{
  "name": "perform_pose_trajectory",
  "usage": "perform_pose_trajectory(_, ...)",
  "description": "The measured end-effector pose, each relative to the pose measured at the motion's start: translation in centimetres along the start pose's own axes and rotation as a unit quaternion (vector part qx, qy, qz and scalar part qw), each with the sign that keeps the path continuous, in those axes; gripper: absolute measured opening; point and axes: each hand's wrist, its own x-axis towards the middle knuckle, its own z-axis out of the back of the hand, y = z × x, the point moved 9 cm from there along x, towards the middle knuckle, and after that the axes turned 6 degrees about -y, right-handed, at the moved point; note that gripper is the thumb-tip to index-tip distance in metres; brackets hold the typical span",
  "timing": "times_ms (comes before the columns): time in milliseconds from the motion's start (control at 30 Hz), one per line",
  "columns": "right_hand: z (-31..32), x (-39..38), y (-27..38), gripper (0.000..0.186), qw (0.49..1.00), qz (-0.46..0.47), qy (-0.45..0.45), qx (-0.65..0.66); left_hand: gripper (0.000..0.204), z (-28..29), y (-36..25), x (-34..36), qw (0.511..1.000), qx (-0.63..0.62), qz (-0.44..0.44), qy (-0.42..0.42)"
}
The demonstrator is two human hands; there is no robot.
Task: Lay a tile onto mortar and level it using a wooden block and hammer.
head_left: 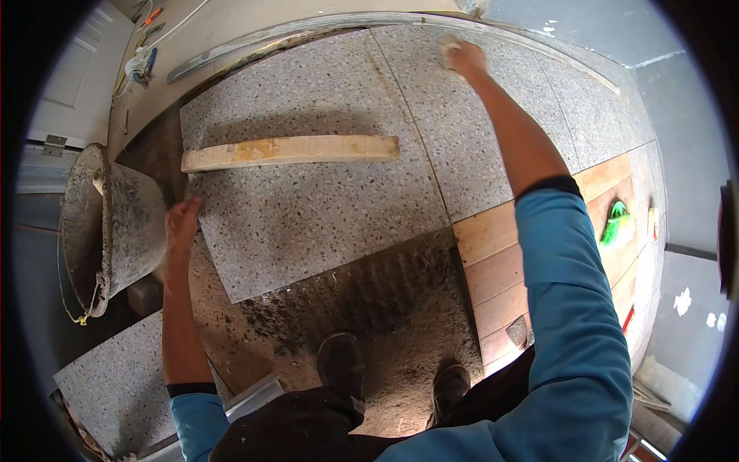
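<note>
A large grey speckled tile (pixel 308 208) lies before my feet, and a pale wooden batten (pixel 292 152) rests across it. My left hand (pixel 182 221) is at the tile's left edge, fingers closed and fingertips by the edge; whether they grip anything is hidden. Far ahead, my right hand (pixel 469 60) is closed on a small pale rag (pixel 449 51), pressed on the neighbouring speckled tile (pixel 481 131). Dark, ridged mortar (pixel 362 289) shows along the near edge of the first tile.
A mortar-caked bucket (pixel 135 223) lies tipped at the left, near another speckled tile (pixel 119 385). Wooden boards (pixel 493 269) cover the right side, with a green brush (pixel 616 223) on them. A long metal straightedge (pixel 308 27) runs along the far edge. Grey walls (pixel 685 131) stand at the right.
</note>
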Motion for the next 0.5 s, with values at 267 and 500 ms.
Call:
perform_pose_trajectory(267,-8.9,-1.9,22.3,0.034,0.942,0.31,0.08,-0.104,0.045,1.1,-0.9,-1.2,0.999,0.024,0.021,0.01)
perform_pose_trajectory(500,-2.8,-13.2,21.3,0.016,0.889,0.431,0.097,0.121,0.049,2.3,0.0,-1.7,0.997,0.012,0.076,0.006)
